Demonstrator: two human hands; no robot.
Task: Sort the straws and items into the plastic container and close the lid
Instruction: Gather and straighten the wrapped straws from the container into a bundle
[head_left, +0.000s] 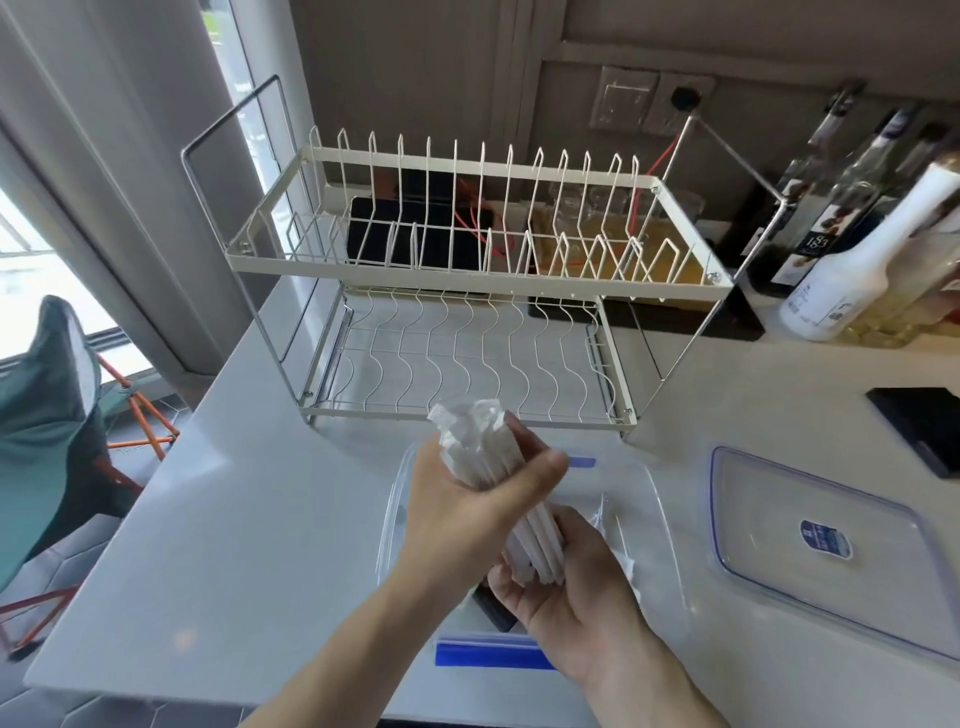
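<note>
The pale, smooth table (218, 519) fills most of my view. At twelve o'clock on it stands a two-tier wire dish rack (467, 270), cream-coated, with upright prongs above and wavy wires below. At six o'clock sits the clear plastic container (660, 519), rectangular with rounded corners and blue latches at its near and far ends. At three o'clock its flat transparent lid (810, 551) lies apart on the table, blue-edged with a small oval label. Over the container I hold a bundle of white straws (493, 467), thin tubes in crinkled clear wrapping, tilted with the wrapped top toward twelve. My left hand (467, 499) grips the bundle's upper part, thumb curled across it; my right hand (561, 587) cups and clasps its lower ends.
</note>
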